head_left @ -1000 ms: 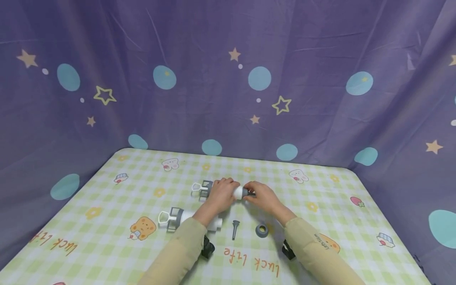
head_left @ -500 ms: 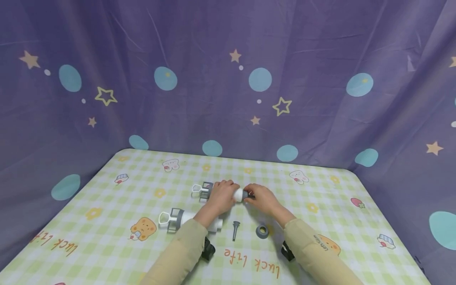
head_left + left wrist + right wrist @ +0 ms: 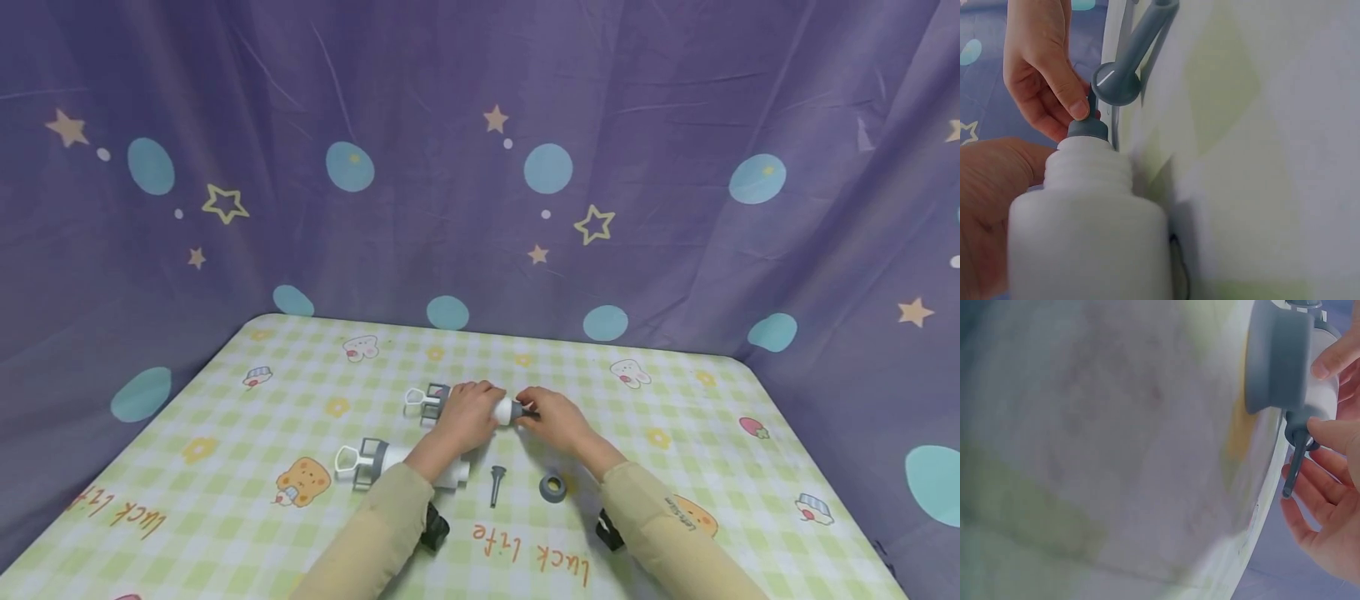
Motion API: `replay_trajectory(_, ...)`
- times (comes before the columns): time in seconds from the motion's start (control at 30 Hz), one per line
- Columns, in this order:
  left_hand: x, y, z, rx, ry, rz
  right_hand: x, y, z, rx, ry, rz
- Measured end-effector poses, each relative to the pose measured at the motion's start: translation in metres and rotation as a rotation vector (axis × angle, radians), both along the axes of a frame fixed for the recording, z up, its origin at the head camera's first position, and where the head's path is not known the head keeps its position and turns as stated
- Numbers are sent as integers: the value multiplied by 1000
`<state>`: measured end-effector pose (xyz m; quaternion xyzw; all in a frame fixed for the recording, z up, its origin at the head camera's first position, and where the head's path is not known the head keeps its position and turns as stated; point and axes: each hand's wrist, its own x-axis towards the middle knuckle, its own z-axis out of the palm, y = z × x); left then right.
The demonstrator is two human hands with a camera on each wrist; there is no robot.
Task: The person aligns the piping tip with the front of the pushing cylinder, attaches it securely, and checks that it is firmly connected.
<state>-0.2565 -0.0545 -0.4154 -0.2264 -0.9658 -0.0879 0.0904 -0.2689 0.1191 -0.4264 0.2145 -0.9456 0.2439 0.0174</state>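
Observation:
A white plunger tube [image 3: 1322, 394] with grey side handles and a white pull ring lies across the far middle of the table. My left hand [image 3: 471, 412] wraps over its barrel and grips it. At its right end is a grey collar [image 3: 516, 409] with a thin dark nozzle [image 3: 1295, 465] sticking out. My right hand [image 3: 556, 421] pinches the collar between thumb and fingers, its other fingers spread near the nozzle in the right wrist view. The join between collar and tube is partly hidden by fingers.
A second similar white tube [image 3: 1091, 244] with a bare threaded neck lies nearer, partly under my left forearm. To its right are a loose grey nozzle [image 3: 496, 485] and a grey ring cap [image 3: 552, 487]. A purple curtain [image 3: 480, 167] hangs behind the checked tablecloth [image 3: 690, 408].
Both hands stay at the far tube. My right hand's fingers have shifted slightly at the collar, and the head view has moved a little.

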Motion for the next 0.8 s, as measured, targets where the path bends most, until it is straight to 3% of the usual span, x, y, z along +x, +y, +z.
replay_trajectory(0.23, 7, -3, 9, -14, 38, -28, 5, 6, 4, -1, 38, 8)
replay_trajectory(0.5, 12, -6, 10, -37, 69, -49, 11, 18, 5, 12, 107, 32)
replay_trajectory(0.8, 23, -7, 11, 10, 115, -99, 18, 31, 5, 20, 206, 94)
